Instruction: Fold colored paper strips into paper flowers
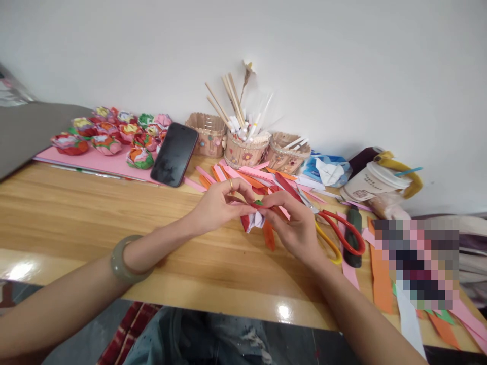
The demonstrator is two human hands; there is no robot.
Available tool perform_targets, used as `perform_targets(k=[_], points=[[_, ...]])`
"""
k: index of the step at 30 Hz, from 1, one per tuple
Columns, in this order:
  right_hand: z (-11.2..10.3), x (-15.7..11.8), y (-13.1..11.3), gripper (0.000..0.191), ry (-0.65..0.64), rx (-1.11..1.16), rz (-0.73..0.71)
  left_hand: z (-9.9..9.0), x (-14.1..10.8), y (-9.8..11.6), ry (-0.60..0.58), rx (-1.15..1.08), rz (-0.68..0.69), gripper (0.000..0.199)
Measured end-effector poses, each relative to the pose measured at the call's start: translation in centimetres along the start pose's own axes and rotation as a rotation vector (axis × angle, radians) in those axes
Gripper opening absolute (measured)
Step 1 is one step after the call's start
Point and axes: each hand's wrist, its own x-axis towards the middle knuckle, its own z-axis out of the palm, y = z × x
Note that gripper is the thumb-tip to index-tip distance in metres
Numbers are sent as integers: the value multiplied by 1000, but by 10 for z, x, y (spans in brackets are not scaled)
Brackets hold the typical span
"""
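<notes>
Between my two hands, just above the wooden table, is a small folded paper flower (255,221) with white, red and green parts. My left hand (224,205), with a ring on one finger, pinches its left side. On the other side, the thumb and fingertips of my right hand (291,223) grip it too. The fingers partly cover the folds. Behind my hands lie loose pink, orange and red paper strips (251,175). Close to my right hand are red-handled scissors (348,233), a yellow handle (329,243) and a dark green bottle (353,235).
Several finished paper flowers (106,144) stand on pink sheets (91,162) at the back left, beside a propped-up phone (174,154). Decorated baskets (247,152) line the wall. To the right are a tissue pack (329,170), a lidded cup (375,182) and orange strips (381,284).
</notes>
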Motion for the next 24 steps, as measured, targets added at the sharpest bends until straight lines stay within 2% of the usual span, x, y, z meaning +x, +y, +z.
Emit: perform_targets(k=[4,8,12,20,24], points=[[-2,-3,3,16,35,-242,-323,1,-3,0,17,128,191,15],[-3,-5,7,26,58,-351,-459,-2,-4,-1,-4,310,374,9],[-3,-6,8,28,87,-369,-503,-3,-3,-3,3,364,464,9],[-2,-5,8,28,89,-380,-504,-3,-3,-3,22,393,516,8],[-1,-3,7,25,67,-324,-458,-3,-3,-3,11,414,544,6]])
